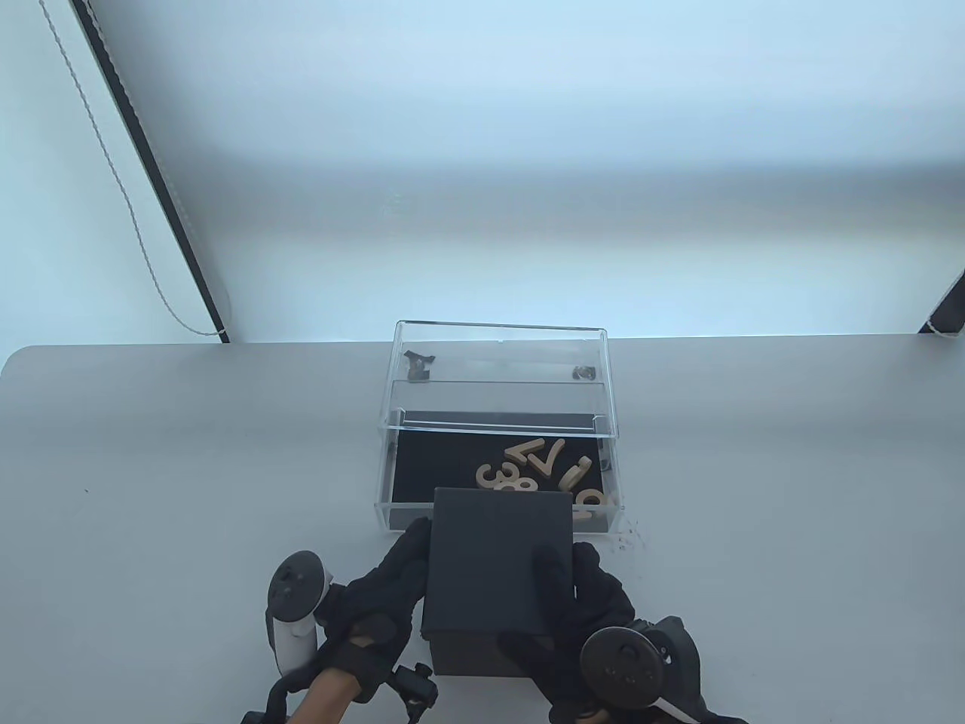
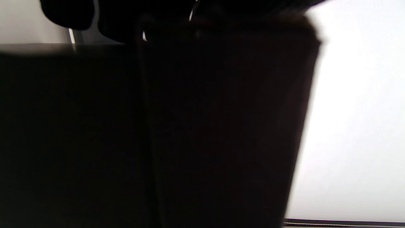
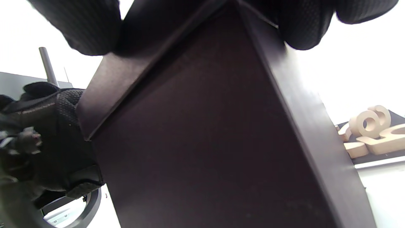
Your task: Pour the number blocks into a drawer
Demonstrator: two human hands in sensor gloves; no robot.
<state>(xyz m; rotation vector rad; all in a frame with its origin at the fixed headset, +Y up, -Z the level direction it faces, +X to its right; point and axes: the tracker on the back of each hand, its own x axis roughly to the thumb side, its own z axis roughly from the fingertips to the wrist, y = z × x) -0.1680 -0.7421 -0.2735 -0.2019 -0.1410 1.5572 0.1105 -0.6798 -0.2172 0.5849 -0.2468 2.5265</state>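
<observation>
Grey table (image 1: 151, 467): both hands grip black box (image 1: 494, 573) over drawer (image 1: 497, 471).

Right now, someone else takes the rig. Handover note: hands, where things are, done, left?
Left hand grips the black box on its left side; right hand grips its right side. The box is tipped toward the clear drawer, overlapping its near edge.
Done: several wooden number blocks lie on the drawer's black liner, right of centre.
Left: cannot tell whether the box is empty; finish the pour if not, then set the box down.
</observation>
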